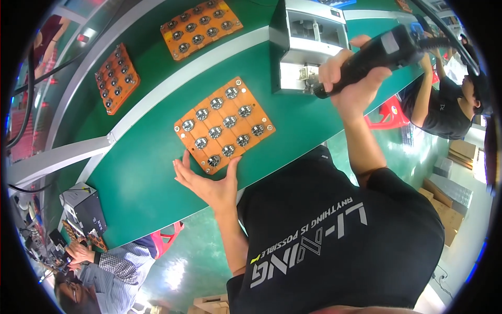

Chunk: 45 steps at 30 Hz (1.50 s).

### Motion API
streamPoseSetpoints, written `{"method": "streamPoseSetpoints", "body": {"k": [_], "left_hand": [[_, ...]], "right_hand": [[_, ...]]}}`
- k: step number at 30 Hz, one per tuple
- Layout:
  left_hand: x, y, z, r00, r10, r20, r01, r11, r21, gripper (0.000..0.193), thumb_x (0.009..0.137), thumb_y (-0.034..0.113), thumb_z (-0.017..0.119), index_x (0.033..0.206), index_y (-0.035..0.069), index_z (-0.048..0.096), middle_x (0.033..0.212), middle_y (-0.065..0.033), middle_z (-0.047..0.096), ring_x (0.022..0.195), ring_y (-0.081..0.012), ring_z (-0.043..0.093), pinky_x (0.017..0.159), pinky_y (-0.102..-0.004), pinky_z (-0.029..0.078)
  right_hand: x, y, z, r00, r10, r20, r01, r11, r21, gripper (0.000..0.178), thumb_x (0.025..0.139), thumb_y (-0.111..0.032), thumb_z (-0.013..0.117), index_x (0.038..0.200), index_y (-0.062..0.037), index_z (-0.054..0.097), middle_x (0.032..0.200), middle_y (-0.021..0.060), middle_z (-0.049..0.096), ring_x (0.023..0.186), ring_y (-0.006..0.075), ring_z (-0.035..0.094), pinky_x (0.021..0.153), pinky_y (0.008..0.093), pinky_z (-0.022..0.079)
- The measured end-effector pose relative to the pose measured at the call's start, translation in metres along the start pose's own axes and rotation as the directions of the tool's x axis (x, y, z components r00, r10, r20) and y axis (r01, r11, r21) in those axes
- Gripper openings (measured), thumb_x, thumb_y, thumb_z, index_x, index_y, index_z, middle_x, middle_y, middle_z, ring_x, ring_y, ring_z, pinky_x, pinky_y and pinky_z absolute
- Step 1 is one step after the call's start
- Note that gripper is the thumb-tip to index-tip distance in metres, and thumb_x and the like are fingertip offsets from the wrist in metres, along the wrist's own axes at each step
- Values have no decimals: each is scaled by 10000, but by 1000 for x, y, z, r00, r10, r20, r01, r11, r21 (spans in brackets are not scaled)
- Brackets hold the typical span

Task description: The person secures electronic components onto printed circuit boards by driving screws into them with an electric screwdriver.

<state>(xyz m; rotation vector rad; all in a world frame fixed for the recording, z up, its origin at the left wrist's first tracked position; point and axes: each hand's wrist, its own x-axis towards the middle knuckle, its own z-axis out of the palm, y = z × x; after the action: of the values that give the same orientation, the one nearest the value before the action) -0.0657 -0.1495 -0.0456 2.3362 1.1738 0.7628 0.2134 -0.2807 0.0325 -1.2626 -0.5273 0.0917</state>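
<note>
- The left hand (209,188) is spread wide, thumb and fingers well apart on either side of the near corner of a rectangular orange board (216,117), seemingly touching its edges without closing round it
- That board lies flat on the smooth green tabletop (141,172), set with rows of round black-and-silver parts
- The right hand (355,99) is wrapped round a thick black cylindrical power tool (375,56), raised over the table and tilted, its narrow end down to the left
- That end is just beside a boxy white-and-black machine (299,54); whether they touch, I cannot tell
- Beyond a curved pale grey metal rail (209,54) lie two similar orange boards (201,30)
- At right, a co-worker in a black shirt (444,118) sits near a red plastic stool (389,112)
</note>
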Motion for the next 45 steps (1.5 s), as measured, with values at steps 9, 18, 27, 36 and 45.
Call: {"method": "streamPoseSetpoints", "body": {"k": [9,18,27,36,45], "left_hand": [[5,21,18,999,-46,-20,42,984,-172,1242,608,264,1010,1551,-39,263,1470,-224,503,1406,-418,383,1191,-571,238],[3,89,33,942,325,78,-330,942,62,314,802,228,822,1110,182,782,1551,-185,454,1489,-457,282,1220,-664,100],[6,104,68,905,393,162,-406,912,56,257,856,261,781,1097,173,783,1578,-112,459,1487,-434,283,1200,-723,-8],[1,106,88,905,417,83,-424,900,98,270,880,251,757,1140,186,787,1535,-85,518,1483,-447,289,1202,-721,-14],[-9,128,87,889,441,125,-455,882,123,294,884,176,705,1170,138,765,1513,-112,515,1463,-461,302,1188,-745,-10]], "right_hand": [[-27,15,21,996,38,83,-69,914,401,892,876,-914,329,1360,-171,428,615,50,499,462,184,466,510,336,418],[-32,34,33,988,36,148,-70,971,228,911,824,-928,409,1300,-152,372,636,54,529,472,176,498,519,312,431],[-30,48,18,977,53,206,-102,967,234,897,818,-879,527,1308,-153,329,683,57,553,532,175,530,541,312,453],[-16,56,16,921,6,389,-137,941,309,700,895,-641,714,1208,-78,442,684,83,587,565,150,551,504,260,431],[-6,44,-1,941,57,333,-164,939,303,787,898,-683,673,1258,-26,431,669,64,593,513,101,520,482,238,417]]}}
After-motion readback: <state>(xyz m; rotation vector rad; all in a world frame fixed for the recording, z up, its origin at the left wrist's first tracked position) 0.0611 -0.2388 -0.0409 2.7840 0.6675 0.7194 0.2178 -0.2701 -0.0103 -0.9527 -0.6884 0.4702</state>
